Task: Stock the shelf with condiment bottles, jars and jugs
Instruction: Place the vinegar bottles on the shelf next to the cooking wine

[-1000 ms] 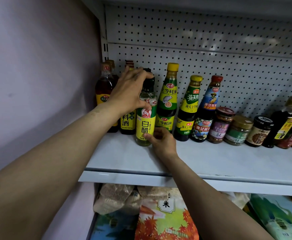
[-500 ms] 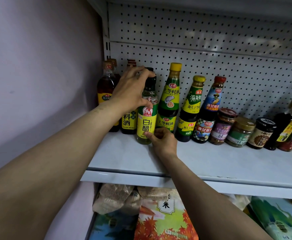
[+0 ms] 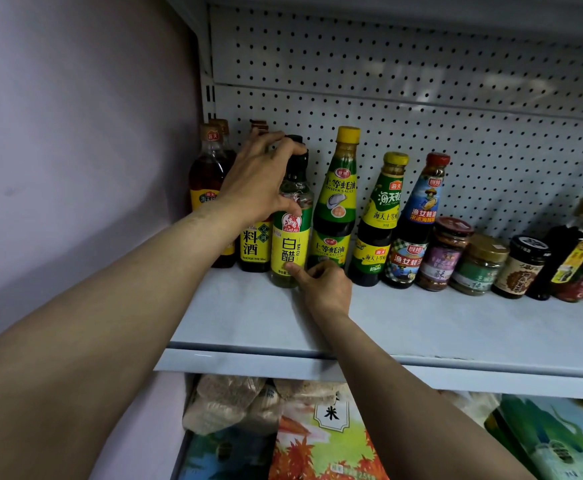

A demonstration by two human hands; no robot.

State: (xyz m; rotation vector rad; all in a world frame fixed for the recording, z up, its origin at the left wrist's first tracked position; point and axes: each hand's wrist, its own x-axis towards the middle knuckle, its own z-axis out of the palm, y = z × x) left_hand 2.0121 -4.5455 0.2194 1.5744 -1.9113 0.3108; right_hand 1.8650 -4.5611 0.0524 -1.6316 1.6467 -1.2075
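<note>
The left hand (image 3: 260, 180) is wrapped around the neck and black cap of the white vinegar bottle (image 3: 289, 237), thumb on the near side and fingers over the top, while the right hand (image 3: 323, 284) pinches the bottle's base with thumb and curled fingers. The bottle stands upright on the shelf (image 3: 421, 327), slotted between the cooking wine bottle (image 3: 254, 245) on its left and the tall oyster sauce bottle (image 3: 338, 199) on its right, touching or nearly touching both. By the look of it, this bottle is being squared up with its label facing out, so its placement seems almost finished; both hands have yet to let go. The back row already runs from an amber bottle (image 3: 207, 181) by the wall, past 2 more sauce bottles, on to 3 squat jars (image 3: 444, 254) and some dark bottles at the right edge. The front strip of the shelf lies bare, so there is room for more stock, though how many items remain to be shelved cannot be told from here.
</note>
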